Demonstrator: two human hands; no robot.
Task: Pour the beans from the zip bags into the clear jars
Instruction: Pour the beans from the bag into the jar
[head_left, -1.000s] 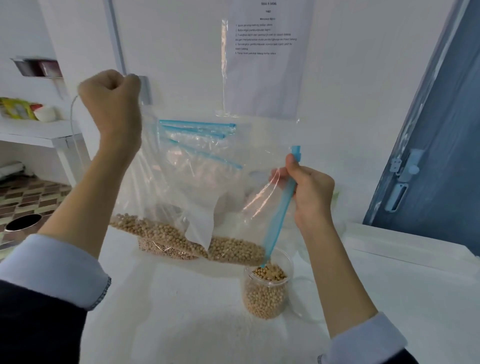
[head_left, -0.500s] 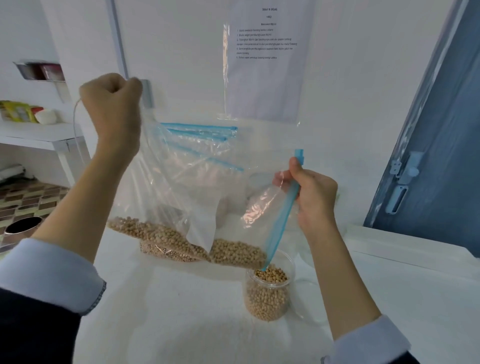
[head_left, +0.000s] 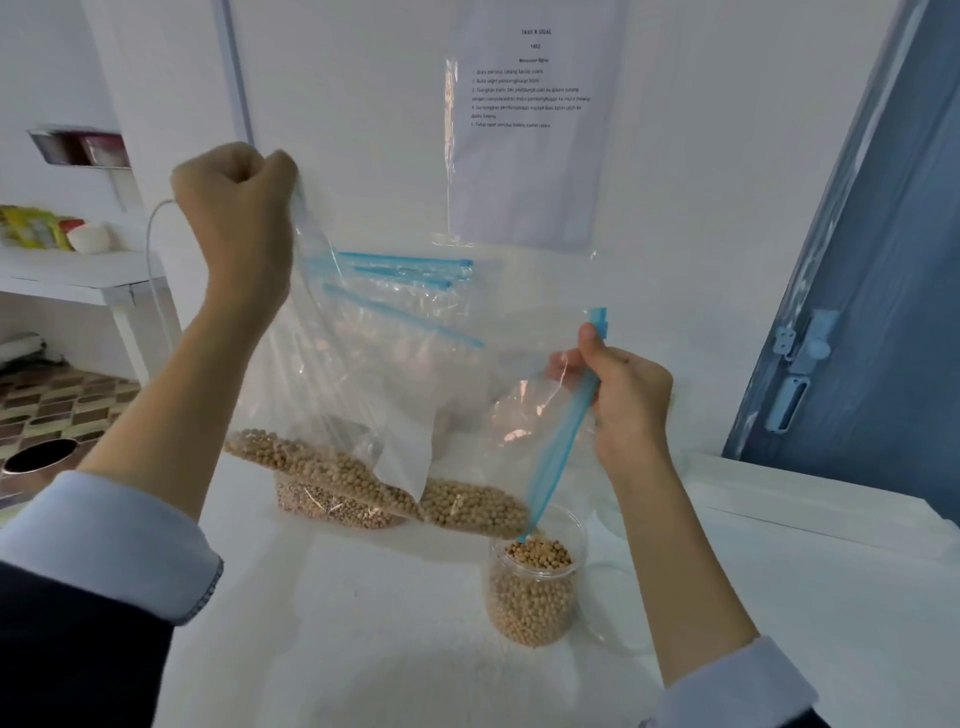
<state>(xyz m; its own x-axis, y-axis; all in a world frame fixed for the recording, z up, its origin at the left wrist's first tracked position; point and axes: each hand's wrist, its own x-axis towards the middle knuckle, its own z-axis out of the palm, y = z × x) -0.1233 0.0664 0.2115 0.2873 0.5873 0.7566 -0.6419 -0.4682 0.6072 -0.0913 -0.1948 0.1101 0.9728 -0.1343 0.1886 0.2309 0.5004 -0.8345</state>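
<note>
I hold a clear zip bag (head_left: 363, 395) tilted above the white table. My left hand (head_left: 236, 208) grips its bottom corner in a raised fist. My right hand (head_left: 626, 400) pinches the blue zip strip (head_left: 563, 436) at the bag's mouth. Tan beans (head_left: 457, 506) have gathered in the low fold of the bag, right beside the strip's lower end. That end hangs over the open clear jar (head_left: 535, 587), which is nearly full of beans.
More zip bags with blue strips (head_left: 410, 270) lean against the wall behind, one with beans (head_left: 332, 506) at its base. A second clear jar (head_left: 618, 608) stands right of the filled one. A sheet of paper (head_left: 530, 119) hangs on the wall; a blue door (head_left: 883, 312) is at right.
Both hands and the bag stay almost where they were. The beans sit slightly nearer the bag's mouth over the jar.
</note>
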